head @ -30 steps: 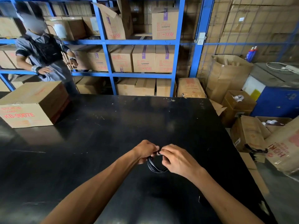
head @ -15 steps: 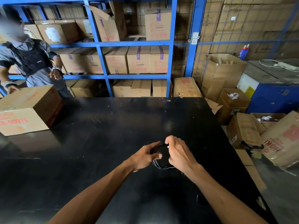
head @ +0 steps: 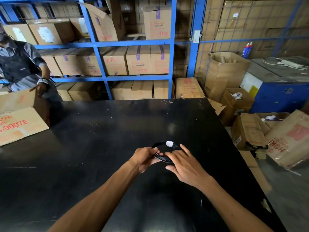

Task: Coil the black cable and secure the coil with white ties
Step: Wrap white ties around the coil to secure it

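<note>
A small coil of black cable (head: 163,158) lies nearly flat just above the black table (head: 100,148). A white tie (head: 169,143) is wrapped around the coil's far side. My left hand (head: 144,158) pinches the coil's near left edge between thumb and fingers. My right hand (head: 183,163) hovers over the coil's right side with fingers spread; its fingertips are at the coil, and whether they touch it is unclear. Part of the coil is hidden under my hands.
A cardboard box (head: 20,118) sits on the table's far left, with another person (head: 21,67) reaching onto it. Blue shelving (head: 100,44) full of boxes stands behind. Open cardboard boxes (head: 250,129) crowd the floor off the table's right edge.
The coil has been turned so the white tie now shows on its far side. My right hand has opened and lifted off the coil. The person at the left has moved further left.
</note>
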Tool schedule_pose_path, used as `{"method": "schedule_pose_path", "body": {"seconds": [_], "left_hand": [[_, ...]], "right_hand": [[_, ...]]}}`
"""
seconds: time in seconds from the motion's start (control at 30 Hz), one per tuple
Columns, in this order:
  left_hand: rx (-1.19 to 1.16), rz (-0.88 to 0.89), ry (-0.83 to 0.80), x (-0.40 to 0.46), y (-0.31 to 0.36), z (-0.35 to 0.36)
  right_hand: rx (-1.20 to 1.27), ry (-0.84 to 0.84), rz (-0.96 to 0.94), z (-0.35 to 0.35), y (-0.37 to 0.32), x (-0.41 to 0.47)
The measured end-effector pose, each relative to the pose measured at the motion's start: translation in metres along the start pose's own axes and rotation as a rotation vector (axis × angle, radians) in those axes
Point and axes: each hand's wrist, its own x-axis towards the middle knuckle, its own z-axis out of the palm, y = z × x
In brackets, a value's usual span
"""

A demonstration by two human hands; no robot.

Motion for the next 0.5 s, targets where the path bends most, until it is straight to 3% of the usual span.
{"method": "schedule_pose_path", "body": {"seconds": [0.1,0.17,0.23,0.27,0.3,0.37,0.5], "left_hand": [[0.011,-0.111,0.037,0.001,-0.002,0.005],[0.386,-0.073,0.089,0.005,-0.011,0.001],[0.966,0.216,0.139,0.006,-0.017,-0.007],[1.129,0.397,0.075,0.006,-0.019,-0.009],[1.177,0.507,-0.044,0.004,-0.020,-0.007],[1.167,0.493,-0.204,0.001,-0.024,-0.004],[1.195,0.509,-0.214,0.007,-0.031,0.001]], "right_hand": [[0.039,0.027,0.066,0.010,-0.002,-0.002],[0.162,-0.041,0.155,0.008,-0.004,-0.003],[0.282,-0.101,0.285,0.002,-0.002,-0.004],[0.390,-0.168,0.373,-0.005,0.000,-0.003],[0.528,-0.245,0.482,-0.010,0.003,-0.001],[0.752,-0.333,0.655,-0.014,0.010,0.007],[1.078,-0.390,0.883,-0.009,0.018,0.012]]}}
